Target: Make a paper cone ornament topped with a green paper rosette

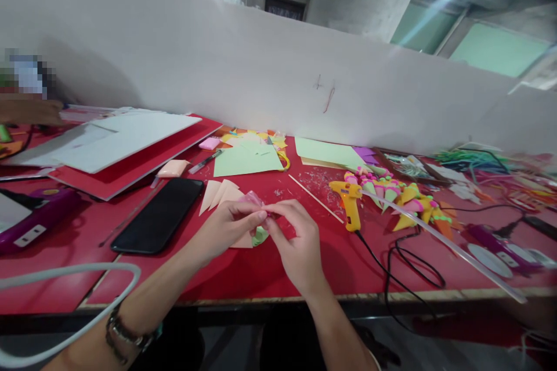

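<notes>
My left hand [230, 226] and my right hand [298, 240] meet over the red table, fingertips pinched together. Between them is a small pink piece [267, 214], mostly covered by the fingers, so its kind is unclear. A see-through pink wrapper or sheet [251, 197] shows just behind my left fingers. Under the hands lies something light green [260, 236], partly hidden. Cream paper pieces [220, 192] fan out beside my left hand. A yellow hot glue gun [350, 203], with a long clear glue stick [448, 243] in its back, lies to the right of my right hand.
A black phone [159, 215] lies at the left, near a purple power strip [39, 217]. Green paper [248, 159], yellow-handled scissors [284, 160] and a thin wooden stick [315, 198] lie behind. Several small paper cones [409, 211] are heaped right. The glue gun's black cable [387, 269] loops over the front edge.
</notes>
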